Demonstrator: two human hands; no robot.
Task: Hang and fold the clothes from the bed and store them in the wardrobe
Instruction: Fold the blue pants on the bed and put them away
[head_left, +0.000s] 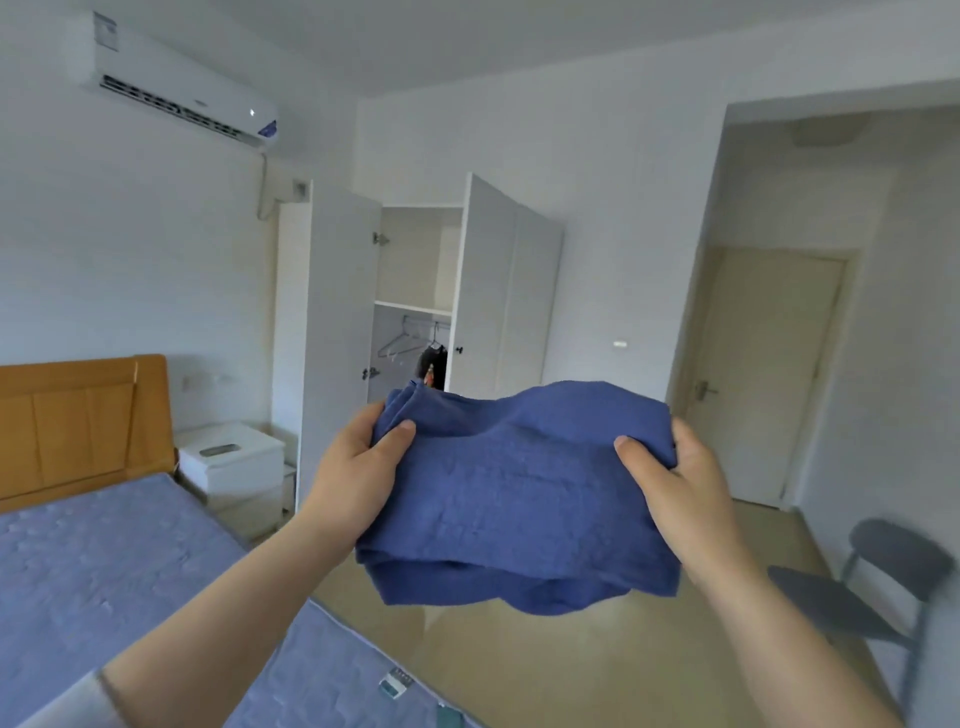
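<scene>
Gripping one blue garment (519, 493), two hands (358, 467) (680, 488)

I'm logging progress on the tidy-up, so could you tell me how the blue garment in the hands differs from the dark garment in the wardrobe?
The blue garment is folded flat; the dark garment hangs from a hanger. The blue garment is gripped by the left hand and right hand, outside the wardrobe; the dark garment is on the rail inside it. Both are clothes.
</scene>
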